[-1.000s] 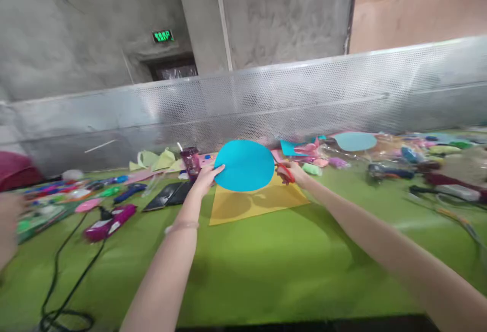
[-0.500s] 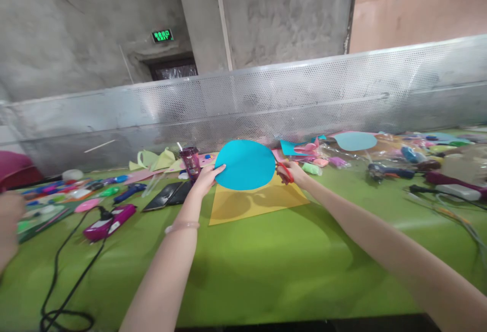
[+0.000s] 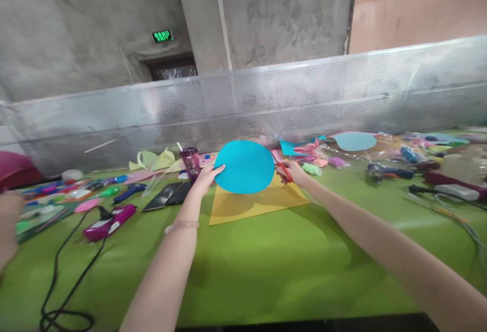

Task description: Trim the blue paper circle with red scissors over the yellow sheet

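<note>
At the near edge of the green worktop (image 3: 289, 281), the person's own arms hide some of the top. By the left edge, part of another person's arm (image 3: 7, 233) is blurry and cut off.

Further in, near the middle, lies a yellow sheet (image 3: 232, 213), partly covered from view. Above it is the blue round sheet (image 3: 244, 167), held up, with its shadow below. The left hand (image 3: 205, 179) pinches its left side, thumb on top; the other fingers are mostly hidden. The right hand (image 3: 296, 174) grips red scissors (image 3: 288, 173) by the handles, at the right side.

It looks like trimming the round edge. A good snip calls for a firm left pinch and blades that follow the curve. The blades are tiny here, so one cannot tell if they touch the sheet.

Along the far edge stand a dark cup (image 3: 190, 163) and small bright bits, many too jumbled to name.
</note>
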A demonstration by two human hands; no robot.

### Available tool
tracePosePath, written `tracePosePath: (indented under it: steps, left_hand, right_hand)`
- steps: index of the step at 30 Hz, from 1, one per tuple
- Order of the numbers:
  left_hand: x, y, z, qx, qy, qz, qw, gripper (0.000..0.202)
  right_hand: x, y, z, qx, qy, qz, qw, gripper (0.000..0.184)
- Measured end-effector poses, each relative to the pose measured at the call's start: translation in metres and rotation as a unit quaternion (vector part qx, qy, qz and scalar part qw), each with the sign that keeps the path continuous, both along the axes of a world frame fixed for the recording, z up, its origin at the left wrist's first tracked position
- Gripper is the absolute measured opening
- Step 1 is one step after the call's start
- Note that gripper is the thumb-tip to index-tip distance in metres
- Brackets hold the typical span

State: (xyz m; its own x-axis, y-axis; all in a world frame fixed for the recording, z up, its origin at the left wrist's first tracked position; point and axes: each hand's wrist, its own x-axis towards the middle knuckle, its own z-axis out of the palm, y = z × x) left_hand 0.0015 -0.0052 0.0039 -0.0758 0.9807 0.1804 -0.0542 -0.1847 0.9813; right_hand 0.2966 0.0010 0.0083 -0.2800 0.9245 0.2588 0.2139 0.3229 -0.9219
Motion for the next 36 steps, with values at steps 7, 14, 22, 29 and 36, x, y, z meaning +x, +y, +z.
tracePosePath:
  steps: [7, 14, 22, 29, 36]
  left_hand:
    - [0.001, -0.003, 0.000, -0.013, 0.027, -0.004, 1.000, 0.033]
    - [-0.001, 0.001, -0.001, -0.014, 0.024, -0.025, 0.999, 0.038]
    - [0.000, -0.001, -0.001, -0.017, 0.018, -0.013, 1.000, 0.037]
    - [0.000, -0.001, -0.001, -0.003, 0.010, -0.023, 1.000, 0.038]
    - [0.000, -0.001, -0.001, -0.011, 0.018, -0.017, 1.000, 0.036]
  right_hand:
    - [0.005, -0.011, 0.009, -0.020, 0.002, 0.000, 1.000, 0.009]
    - [0.003, -0.009, 0.008, -0.027, -0.031, -0.007, 0.999, 0.012]
    - [0.004, -0.013, 0.008, -0.013, -0.026, 0.001, 1.000, 0.011]
    - [0.005, -0.017, 0.011, -0.011, -0.020, 0.016, 1.000, 0.013]
    - [0.004, -0.018, 0.013, -0.009, -0.040, 0.009, 0.999, 0.017]
